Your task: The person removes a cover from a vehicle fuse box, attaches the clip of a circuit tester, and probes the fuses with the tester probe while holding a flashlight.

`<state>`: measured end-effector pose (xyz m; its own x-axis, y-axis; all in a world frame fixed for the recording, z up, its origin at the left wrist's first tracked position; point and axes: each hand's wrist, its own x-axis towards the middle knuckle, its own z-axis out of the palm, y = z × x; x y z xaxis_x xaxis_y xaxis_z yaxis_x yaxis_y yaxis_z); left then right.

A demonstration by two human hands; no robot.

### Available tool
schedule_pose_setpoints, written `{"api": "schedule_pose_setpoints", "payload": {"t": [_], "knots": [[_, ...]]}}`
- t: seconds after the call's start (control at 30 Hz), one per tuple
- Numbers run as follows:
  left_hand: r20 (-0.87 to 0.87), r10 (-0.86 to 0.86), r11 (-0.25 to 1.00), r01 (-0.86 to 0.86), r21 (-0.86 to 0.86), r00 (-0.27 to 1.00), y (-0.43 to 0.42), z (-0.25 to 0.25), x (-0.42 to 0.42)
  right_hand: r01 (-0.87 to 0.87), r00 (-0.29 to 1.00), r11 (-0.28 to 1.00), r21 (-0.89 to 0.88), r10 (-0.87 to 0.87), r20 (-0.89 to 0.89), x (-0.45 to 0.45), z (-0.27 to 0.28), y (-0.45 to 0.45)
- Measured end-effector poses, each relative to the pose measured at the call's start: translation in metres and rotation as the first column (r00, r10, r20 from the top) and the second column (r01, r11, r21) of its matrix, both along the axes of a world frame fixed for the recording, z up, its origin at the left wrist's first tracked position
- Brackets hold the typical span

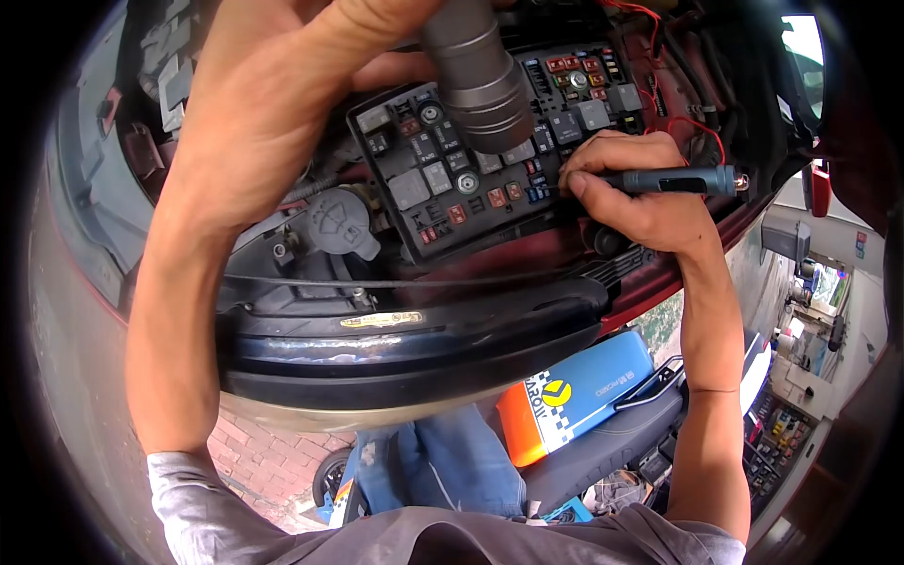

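My left hand (311,56) is wrapped round a dark grey cylindrical tool, like a flashlight (480,85), held above the fuse box with its ribbed end downward. My right hand (626,188) grips a slim dark pen-like tester (683,181) with its fingers pinched near the tip. The tester lies almost level, its tip close to small blue fuses (537,195) at the lower part of the open fuse box (428,247). Grey relays (409,189) and red, orange and blue fuses fill the box. The flashlight hides part of its middle.
A washer-fluid cap (339,222) is left of the fuse box. Red wires (699,122) run at its right. The car's front edge (395,325) crosses below. Beyond it are a scooter seat (612,433), a blue-and-orange box (584,391) and brick paving (259,452).
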<state>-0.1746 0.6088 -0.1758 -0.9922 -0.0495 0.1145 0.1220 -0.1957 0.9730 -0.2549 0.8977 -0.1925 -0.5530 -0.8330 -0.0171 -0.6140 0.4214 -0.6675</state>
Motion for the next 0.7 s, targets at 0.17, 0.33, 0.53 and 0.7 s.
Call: {"api": "schedule_pose_setpoints", "payload": {"t": [0.17, 0.33, 0.53, 0.7], "knots": [[0.009, 0.023, 1.0, -0.023, 0.001, 1.0, 0.005, 0.001, 0.002, 0.011, 0.999, 1.0, 0.021, -0.012, 0.03, 0.0, 0.0, 0.001], [-0.001, -0.003, 1.0, 0.003, 0.017, 1.0, 0.001, -0.001, 0.001, 0.011, 0.997, 0.999, 0.048, -0.014, 0.074, 0.0, 0.003, 0.002], [-0.019, -0.058, 0.997, 0.059, 0.057, 0.998, -0.003, -0.001, 0.001, 0.034, 0.998, 0.999, -0.004, -0.034, 0.045, 0.001, -0.001, 0.001], [0.028, -0.015, 0.999, 0.014, 0.047, 0.999, 0.002, 0.004, 0.002, 0.028, 0.999, 1.0, -0.012, -0.028, 0.041, 0.0, -0.001, 0.001]]}}
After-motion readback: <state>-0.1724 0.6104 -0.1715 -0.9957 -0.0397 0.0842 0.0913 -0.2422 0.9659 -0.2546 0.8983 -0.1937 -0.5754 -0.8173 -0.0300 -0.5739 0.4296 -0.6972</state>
